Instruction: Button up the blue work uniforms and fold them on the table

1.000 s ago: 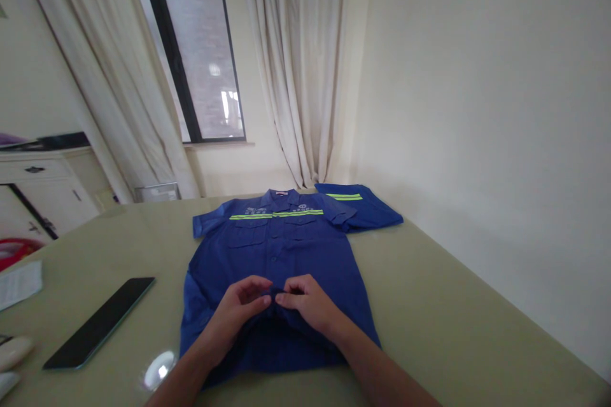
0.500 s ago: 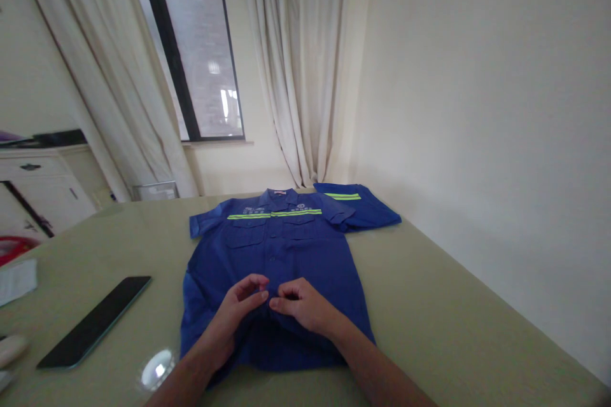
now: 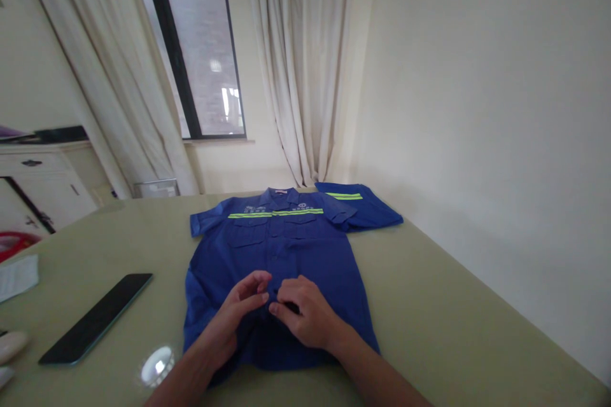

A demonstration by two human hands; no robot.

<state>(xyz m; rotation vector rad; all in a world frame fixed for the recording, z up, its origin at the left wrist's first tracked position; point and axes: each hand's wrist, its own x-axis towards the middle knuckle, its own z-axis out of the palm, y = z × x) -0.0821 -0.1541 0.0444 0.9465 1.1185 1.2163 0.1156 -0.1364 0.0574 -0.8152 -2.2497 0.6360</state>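
Note:
A blue short-sleeved work shirt (image 3: pixel 310 261) lies face up on the table, collar away from me, with a yellow-green stripe across its chest. Over the lower button front, my left hand (image 3: pixel 241 305) has its thumb and fingers curled in on the cloth. Close beside it, my right hand (image 3: pixel 305 308) is closed, thumb against bent fingers, pinching the shirt's front edge. A small dark button or hole shows between the fingertips. The cloth inside both grips is mostly hidden. Below the hands, the hem is slightly raised and folded.
A folded blue garment (image 3: pixel 370 206) with a similar stripe lies behind the right sleeve. On the left of the greenish table (image 3: pixel 429 324) are a dark flat slab (image 3: pixel 98 318), a shiny round object (image 3: pixel 157 365) and a white paper (image 3: pixel 18 276). A wall borders the right side.
My right hand has turned slightly, its fingers curling more over the shirt front. My left hand stays nearly in place. The view has shifted a little.

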